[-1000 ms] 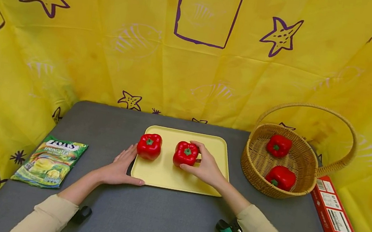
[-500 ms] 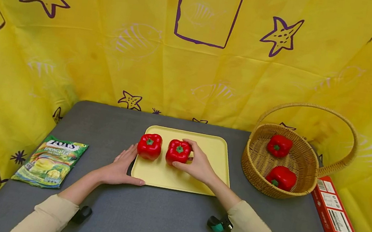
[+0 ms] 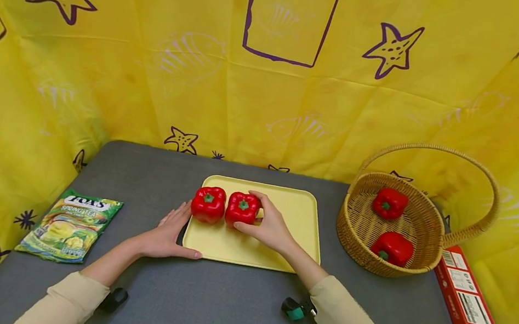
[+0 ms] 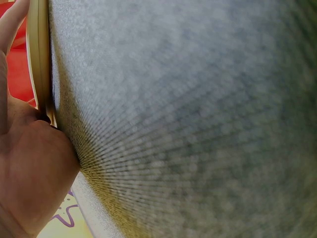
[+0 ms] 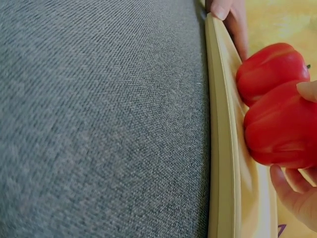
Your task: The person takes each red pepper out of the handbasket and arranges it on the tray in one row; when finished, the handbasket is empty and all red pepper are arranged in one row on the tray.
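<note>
Two red bell peppers with green stems stand side by side on the left half of a pale yellow tray (image 3: 289, 210). My right hand (image 3: 272, 230) holds the right-hand bell pepper (image 3: 238, 211) between thumb and fingers, close against the left bell pepper (image 3: 205, 210); the two overlap in the right wrist view. At the tray's left edge rests my left hand (image 3: 161, 238), fingers straight along the rim and thumb at the front corner. The left wrist view shows its palm (image 4: 34, 173) beside the tray rim (image 4: 39, 59).
A wicker basket (image 3: 345, 240) with a tall handle stands to the right, two more red bell peppers (image 3: 392, 248) inside. Beside it lies a long red box (image 3: 476, 320). A green candy bag (image 3: 71, 227) lies at the left. Yellow printed cloth (image 3: 267, 108) hangs behind the grey table (image 3: 219, 306).
My right hand has moved left across the tray with its bell pepper, bringing it right up to the other one. The left hand and the tray have stayed in place.
</note>
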Available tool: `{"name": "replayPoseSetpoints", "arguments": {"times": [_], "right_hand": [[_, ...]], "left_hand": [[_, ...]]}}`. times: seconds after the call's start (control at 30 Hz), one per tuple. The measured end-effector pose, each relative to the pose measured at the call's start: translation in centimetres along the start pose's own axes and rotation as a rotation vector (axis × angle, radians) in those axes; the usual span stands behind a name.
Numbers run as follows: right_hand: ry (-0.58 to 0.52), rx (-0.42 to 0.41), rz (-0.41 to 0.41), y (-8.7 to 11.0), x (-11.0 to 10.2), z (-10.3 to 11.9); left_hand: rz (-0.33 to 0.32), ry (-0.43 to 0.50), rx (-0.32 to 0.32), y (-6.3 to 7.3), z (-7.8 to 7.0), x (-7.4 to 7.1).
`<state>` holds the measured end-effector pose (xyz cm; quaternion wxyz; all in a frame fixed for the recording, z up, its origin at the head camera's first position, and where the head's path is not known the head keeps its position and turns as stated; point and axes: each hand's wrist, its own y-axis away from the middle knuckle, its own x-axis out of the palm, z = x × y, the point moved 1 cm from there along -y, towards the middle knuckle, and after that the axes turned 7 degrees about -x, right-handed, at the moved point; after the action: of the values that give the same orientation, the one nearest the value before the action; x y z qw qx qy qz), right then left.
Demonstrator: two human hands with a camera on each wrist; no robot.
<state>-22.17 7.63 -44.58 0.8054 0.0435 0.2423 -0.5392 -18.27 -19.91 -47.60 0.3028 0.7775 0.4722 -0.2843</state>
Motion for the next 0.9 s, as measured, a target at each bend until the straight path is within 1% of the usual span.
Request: {"name": "replayPoseSetpoints", "arguments": {"times": [0.17, 0.43, 0.67, 0.9], "right_hand": [[0.003, 0.006, 0.002, -0.07, 0.11, 0.08], [-0.022, -0.002, 0.013, -0.21, 0.36, -0.08], [0.030, -0.005, 0.032, -0.09, 0.36, -0.06], [0.040, -0.015, 0.026, 0.10, 0.15, 0.08]], "left_hand": [[0.003, 0.008, -0.001, 0.03, -0.13, -0.05], [-0.001, 0.014, 0.004, 0.02, -0.18, -0.05], [-0.002, 0.012, 0.006, -0.02, -0.08, 0.02], [0.001, 0.017, 0.006, -0.02, -0.05, -0.05]]}}
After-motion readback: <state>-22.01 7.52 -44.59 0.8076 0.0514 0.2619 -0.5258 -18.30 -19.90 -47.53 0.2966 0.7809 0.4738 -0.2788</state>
